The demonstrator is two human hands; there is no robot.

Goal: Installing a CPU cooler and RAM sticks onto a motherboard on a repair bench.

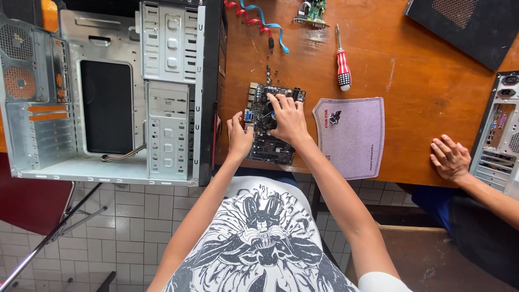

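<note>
A dark motherboard (270,146) lies on the brown wooden table (421,81) near its front edge. My right hand (290,120) rests on top of the board's middle, fingers spread over the round cooler, which it mostly hides. My left hand (238,136) touches the board's left edge by the rear ports, fingers curled. Neither hand clearly lifts anything.
An empty metal computer case (108,92) lies open at the left. A grey mouse pad (352,135), a red-handled screwdriver (343,65), loose screws (268,73), red and blue cables (259,19) and a small green card (312,13) lie around. Another person's hand (450,158) rests beside a second case (500,130).
</note>
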